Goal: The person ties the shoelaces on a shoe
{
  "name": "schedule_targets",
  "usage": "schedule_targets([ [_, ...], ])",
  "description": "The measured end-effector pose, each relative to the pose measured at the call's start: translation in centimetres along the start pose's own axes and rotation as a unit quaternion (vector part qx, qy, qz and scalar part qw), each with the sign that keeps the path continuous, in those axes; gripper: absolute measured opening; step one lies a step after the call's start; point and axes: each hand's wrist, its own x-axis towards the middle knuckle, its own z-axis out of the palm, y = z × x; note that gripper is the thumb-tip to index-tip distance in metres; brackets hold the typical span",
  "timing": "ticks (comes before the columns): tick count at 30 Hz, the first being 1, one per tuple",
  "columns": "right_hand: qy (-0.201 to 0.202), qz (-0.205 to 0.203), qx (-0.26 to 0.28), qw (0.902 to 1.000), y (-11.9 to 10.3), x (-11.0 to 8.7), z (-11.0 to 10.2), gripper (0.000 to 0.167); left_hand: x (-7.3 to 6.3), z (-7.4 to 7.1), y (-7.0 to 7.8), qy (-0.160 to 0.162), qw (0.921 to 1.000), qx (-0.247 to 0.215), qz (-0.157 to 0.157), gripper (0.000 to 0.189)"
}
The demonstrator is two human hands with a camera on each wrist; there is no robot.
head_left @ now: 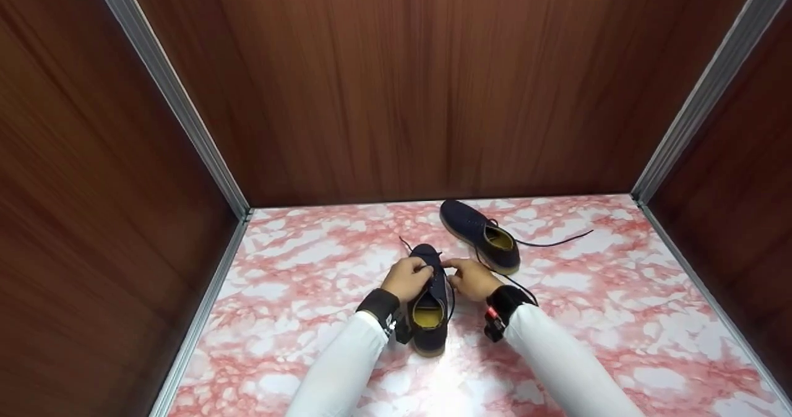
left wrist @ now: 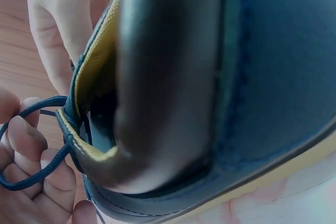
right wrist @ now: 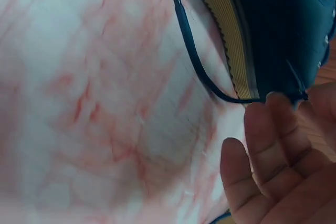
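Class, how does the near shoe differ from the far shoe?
The near shoe points almost straight ahead, while the far shoe slants, toe to the left. The left hand grips the near shoe's lace; the far shoe's lace trails loose. Both are dark, and yellow inside.

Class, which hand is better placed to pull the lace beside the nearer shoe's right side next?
Probably the right hand: its fingertips are beside that lace, while the left hand holds a lace loop.

navy shoe (head_left: 438, 288), red-and-white marbled surface (head_left: 297, 281)
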Motion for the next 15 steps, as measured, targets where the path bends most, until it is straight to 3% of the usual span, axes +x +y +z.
schedule_targets([
  [7,0.051,0.032,-0.001,0.9982,-0.3,0.2,0.6,0.014,0.1,-0.1,0.0,0.000,1.0000,-0.001,0.004,0.023],
  [15,0.076,0.020,0.011,0.9969,-0.1,0.2,1.2,0.011,-0.1,0.1,-0.1,-0.001,1.0000,-0.003,-0.009,0.025],
])
